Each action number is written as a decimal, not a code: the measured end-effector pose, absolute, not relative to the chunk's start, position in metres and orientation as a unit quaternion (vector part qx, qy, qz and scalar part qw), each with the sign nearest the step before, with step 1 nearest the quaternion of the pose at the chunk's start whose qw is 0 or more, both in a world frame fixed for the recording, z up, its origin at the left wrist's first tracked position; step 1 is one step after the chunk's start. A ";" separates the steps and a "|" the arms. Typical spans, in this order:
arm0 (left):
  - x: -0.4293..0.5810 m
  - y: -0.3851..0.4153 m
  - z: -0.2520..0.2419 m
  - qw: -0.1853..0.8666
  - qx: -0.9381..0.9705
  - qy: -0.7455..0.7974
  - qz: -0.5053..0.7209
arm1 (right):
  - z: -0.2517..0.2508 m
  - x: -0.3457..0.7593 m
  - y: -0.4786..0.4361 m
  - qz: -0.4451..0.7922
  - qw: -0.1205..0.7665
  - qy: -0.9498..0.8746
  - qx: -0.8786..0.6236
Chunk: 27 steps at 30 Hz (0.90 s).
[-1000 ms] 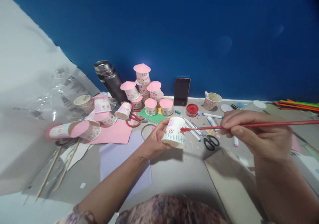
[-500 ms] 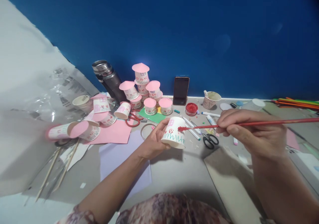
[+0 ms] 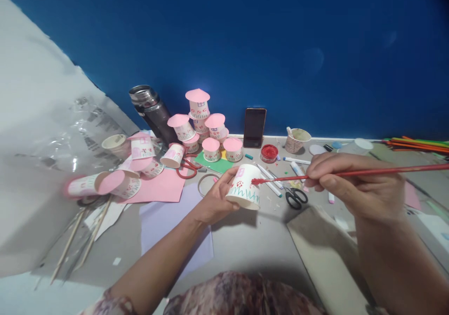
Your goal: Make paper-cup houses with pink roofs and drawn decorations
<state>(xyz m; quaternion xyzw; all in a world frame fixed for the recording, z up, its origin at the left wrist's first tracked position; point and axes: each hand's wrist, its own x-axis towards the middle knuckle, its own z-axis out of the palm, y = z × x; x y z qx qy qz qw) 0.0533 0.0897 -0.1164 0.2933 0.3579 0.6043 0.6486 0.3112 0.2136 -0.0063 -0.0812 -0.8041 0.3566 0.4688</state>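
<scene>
My left hand (image 3: 219,198) is closed around a white paper cup (image 3: 245,191), turned rim-down and tilted a little above the table. Green grass strokes, red dots and a purple window decorate its side. In my right hand (image 3: 354,184) I pinch a long red paintbrush (image 3: 372,171). Its red-coated bristles are at the cup's right side, seemingly touching it. Beyond the cup stands an open jar of red paint (image 3: 269,153). My left fingers are partly hidden behind the cup.
Decorated cups with pink cone roofs (image 3: 199,104) are stacked at the back, beside a dark flask (image 3: 154,114). A phone (image 3: 254,127) leans against the blue wall. Black-handled scissors (image 3: 296,198), markers (image 3: 270,179) and a patterned cup (image 3: 297,140) lie or stand to the right.
Very little differs. The cup has shifted or turned very slightly in my left hand, while the brush tip stays at its right side.
</scene>
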 end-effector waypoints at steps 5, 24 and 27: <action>0.053 0.090 -0.117 0.660 0.286 0.342 0.604 | -0.007 0.311 0.214 0.363 0.469 -0.802 -0.074; 0.053 0.090 -0.116 0.668 0.294 0.322 0.603 | -0.005 0.312 0.213 0.366 0.463 -0.805 -0.064; 0.053 0.090 -0.116 0.665 0.295 0.322 0.606 | -0.006 0.312 0.213 0.370 0.453 -0.809 -0.059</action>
